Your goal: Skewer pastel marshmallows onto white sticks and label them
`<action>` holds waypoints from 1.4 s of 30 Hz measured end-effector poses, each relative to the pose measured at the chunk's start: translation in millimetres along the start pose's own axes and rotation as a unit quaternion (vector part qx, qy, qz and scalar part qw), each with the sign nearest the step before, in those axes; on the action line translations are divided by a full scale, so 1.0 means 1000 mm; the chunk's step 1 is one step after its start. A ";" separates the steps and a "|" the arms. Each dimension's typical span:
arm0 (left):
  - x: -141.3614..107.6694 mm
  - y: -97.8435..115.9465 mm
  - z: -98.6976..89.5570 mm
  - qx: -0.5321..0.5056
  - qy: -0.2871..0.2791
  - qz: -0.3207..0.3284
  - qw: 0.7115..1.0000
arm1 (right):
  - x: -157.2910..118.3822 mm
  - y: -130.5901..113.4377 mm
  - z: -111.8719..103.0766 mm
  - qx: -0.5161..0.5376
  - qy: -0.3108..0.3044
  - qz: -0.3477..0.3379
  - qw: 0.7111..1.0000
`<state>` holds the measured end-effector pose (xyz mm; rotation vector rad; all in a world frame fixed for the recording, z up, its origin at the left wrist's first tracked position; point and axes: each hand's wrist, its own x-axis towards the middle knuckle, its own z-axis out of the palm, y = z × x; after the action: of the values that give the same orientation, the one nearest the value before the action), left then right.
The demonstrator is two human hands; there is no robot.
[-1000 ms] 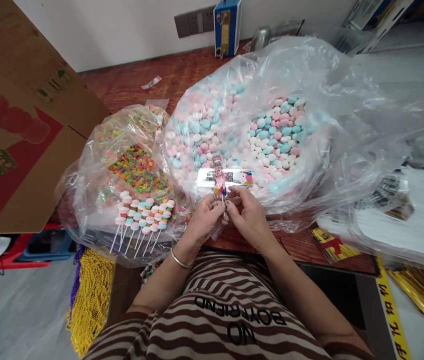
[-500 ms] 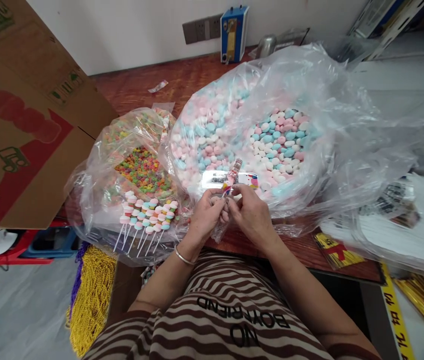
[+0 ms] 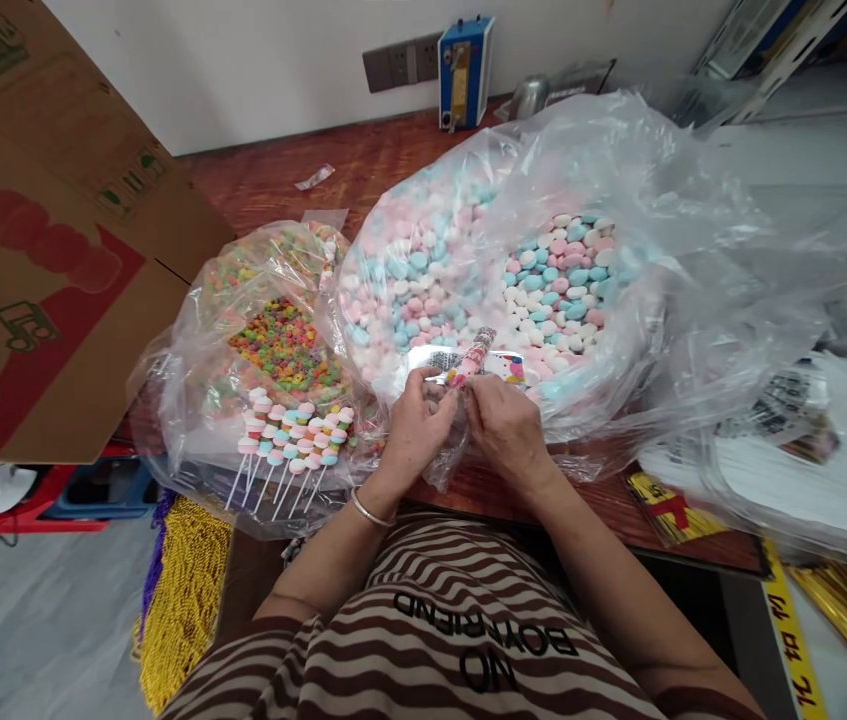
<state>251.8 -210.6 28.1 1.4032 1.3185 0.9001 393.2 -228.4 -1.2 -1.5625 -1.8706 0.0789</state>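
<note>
In front of my torso, both hands meet at the lower end of a candy stick in a printed clear wrapper, which tilts up and to the right. My left hand has its fingers bent around the wrapper's lower end from the left. Pinching the same end from the right is my right hand. The fingertips partly hide where they grip. A white printed label strip lies crosswise behind the stick. To the left, several marshmallow skewers lie side by side on clear plastic, white sticks towards me.
A large clear bag of pastel marshmallows spreads behind my hands. Left of it sits a bag of colourful ring-shaped pieces. A cardboard box stands at far left, a blue device by the wall. White sticks lie at right.
My fingers have shifted at the wrapper's lower end, and the hands sit slightly further apart. The wrapped stick leans a little more to the right.
</note>
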 end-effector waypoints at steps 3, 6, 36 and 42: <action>0.006 0.008 -0.004 0.076 -0.023 0.077 0.994 | 0.004 0.004 -0.006 0.064 -0.006 -0.008 0.998; 0.011 0.016 -0.008 0.079 -0.085 0.069 0.991 | 0.006 0.009 -0.010 0.150 -0.006 0.017 0.989; -0.006 0.008 0.017 0.146 -0.008 0.168 0.975 | 0.007 -0.002 -0.023 0.168 -0.012 0.099 0.981; -0.010 0.002 0.022 0.089 0.031 0.163 0.982 | 0.013 -0.008 -0.020 0.073 -0.004 0.119 0.990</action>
<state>271.5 -224.0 25.5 1.7795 1.2599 1.0672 396.6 -227.0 23.9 -1.6776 -1.6371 0.3220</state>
